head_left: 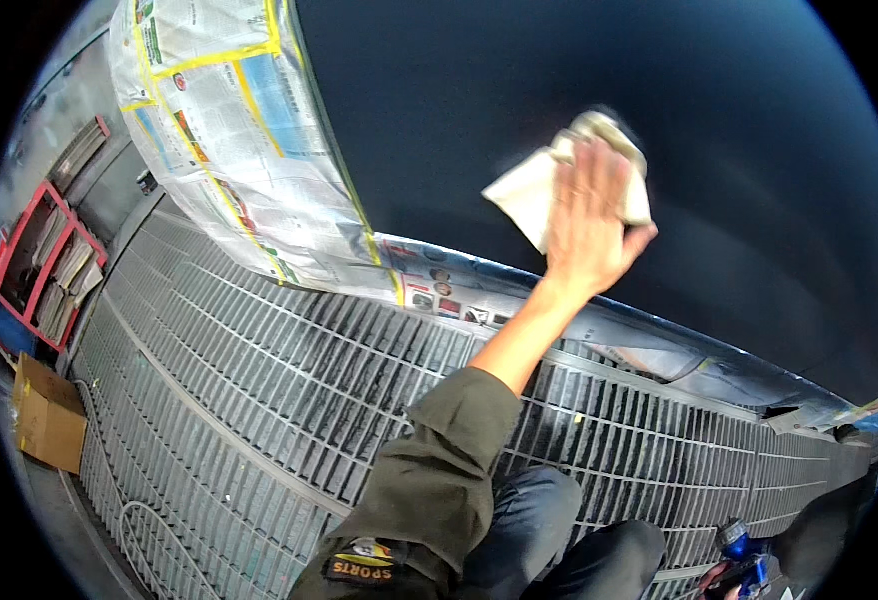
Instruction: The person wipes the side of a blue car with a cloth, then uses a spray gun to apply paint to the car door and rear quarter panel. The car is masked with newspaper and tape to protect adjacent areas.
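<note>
My left hand point(591, 215) lies with its fingers stretched over a folded cream cloth point(524, 195), holding it against a large dark panel point(439, 100). Parts of the cloth stick out to the left of the fingers and above them, slightly blurred. At the lower right edge, part of my right hand point(716, 580) shows, its fingers around a shiny blue tool point(744, 560) that looks like a spray gun. Much of that hand and the tool's lower part are cut off by the picture's edge.
Newspaper sheets point(259, 180) joined with yellow tape cover the area left of the panel. A masked strip point(479, 290) runs along its lower edge. Below is a metal floor grating point(289, 380). A red rack point(34, 255) with papers and a cardboard box point(51, 415) stand at the left.
</note>
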`<state>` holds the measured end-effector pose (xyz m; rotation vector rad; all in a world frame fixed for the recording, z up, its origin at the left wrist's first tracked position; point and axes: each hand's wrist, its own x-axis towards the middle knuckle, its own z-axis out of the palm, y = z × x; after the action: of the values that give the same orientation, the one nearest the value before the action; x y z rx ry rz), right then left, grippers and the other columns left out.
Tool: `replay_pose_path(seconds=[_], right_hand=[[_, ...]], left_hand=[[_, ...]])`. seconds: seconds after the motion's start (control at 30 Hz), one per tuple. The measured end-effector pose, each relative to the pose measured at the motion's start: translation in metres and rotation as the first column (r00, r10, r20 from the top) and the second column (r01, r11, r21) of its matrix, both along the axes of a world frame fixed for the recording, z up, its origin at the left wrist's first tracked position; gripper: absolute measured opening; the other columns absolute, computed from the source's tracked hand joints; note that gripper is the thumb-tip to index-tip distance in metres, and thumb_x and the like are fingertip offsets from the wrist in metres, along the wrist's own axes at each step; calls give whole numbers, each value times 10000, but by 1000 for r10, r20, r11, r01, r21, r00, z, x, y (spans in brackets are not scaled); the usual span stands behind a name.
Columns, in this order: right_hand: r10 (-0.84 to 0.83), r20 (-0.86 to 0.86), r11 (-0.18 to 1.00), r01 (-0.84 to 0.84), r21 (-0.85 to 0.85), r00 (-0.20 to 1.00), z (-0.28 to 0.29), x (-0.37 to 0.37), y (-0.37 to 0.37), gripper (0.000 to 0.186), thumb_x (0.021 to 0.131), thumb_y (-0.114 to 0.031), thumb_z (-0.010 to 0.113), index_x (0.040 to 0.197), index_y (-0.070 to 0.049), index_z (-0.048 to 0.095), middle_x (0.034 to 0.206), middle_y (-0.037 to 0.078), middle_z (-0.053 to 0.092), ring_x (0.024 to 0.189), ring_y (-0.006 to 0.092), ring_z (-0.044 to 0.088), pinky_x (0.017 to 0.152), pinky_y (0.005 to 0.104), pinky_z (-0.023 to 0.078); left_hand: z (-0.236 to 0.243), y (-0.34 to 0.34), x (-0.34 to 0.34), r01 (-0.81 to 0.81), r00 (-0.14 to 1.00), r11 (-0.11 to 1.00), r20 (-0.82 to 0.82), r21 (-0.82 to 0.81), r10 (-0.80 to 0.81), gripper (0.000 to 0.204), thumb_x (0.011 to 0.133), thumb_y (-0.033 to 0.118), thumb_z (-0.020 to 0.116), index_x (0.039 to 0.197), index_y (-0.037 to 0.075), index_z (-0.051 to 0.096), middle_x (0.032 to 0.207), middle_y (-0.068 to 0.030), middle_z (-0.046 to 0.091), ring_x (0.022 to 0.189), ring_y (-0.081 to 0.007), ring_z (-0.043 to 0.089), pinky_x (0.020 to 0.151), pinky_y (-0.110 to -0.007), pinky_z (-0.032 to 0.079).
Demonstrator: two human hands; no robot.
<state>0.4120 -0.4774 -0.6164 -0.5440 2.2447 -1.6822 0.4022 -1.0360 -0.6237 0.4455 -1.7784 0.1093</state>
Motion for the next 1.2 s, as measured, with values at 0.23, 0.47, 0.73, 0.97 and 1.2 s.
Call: replay_pose_path(seconds=[0.23, 0.47, 0.73, 0.97, 1.2], right_hand=[[-16, -20, 1000, 16, -16, 1000, 5, 7, -2, 339, 909, -310, 632, 1056, -7, 601, 965, 94, 672, 606, 102, 582, 490, 210, 436], [151, 322, 979, -98, -176, 934, 0, -17, -10, 659, 771, -474, 730, 1127, 41, 524, 963, 167, 630, 800, 236, 651, 513, 356, 567], [63, 441, 962, 64, -267, 895, -15, -22, 28, 685, 799, -365, 721, 1270, 53, 450, 998, 193, 622, 854, 256, 638, 541, 329, 561], [63, 555, 919, 169, -357, 829, -76, -27, 90, 492, 880, -213, 635, 1268, 43, 475, 1141, 189, 586, 950, 250, 605, 654, 337, 563], [-41, 648, 888, 325, -325, 760, -73, -38, 114, 650, 812, -255, 696, 1316, 48, 420, 1129, 218, 585, 969, 286, 613, 650, 364, 568]], left_hand=[[49, -107, 106, -204, 861, 972, -451, 114, 234, 789, 938, 334, 494, 1410, -162, 102, 1479, -324, 163, 1403, -444, 128, 1164, -504, 72], [110, -79, 79, -79, 923, 977, -384, -200, -4, 682, 962, 375, 447, 1437, -76, 261, 1519, -241, 242, 1419, -393, 169, 1165, -470, 70], [20, 70, -102, 197, 836, 861, 539, -470, 103, 848, 780, 548, 600, 1469, 124, 346, 1580, -59, 199, 1475, -217, 99, 1196, -438, -18], [32, 212, -276, 508, 679, 672, 731, -539, 73, 805, 815, 519, 561, 1483, 148, 310, 1569, -32, 234, 1466, -185, 141, 1205, -412, 41], [-8, 276, -381, 582, 634, 375, 692, -721, 345, 749, 837, 375, 534, 1488, 105, 279, 1570, -25, 216, 1461, -185, 139, 1217, -389, 66]])
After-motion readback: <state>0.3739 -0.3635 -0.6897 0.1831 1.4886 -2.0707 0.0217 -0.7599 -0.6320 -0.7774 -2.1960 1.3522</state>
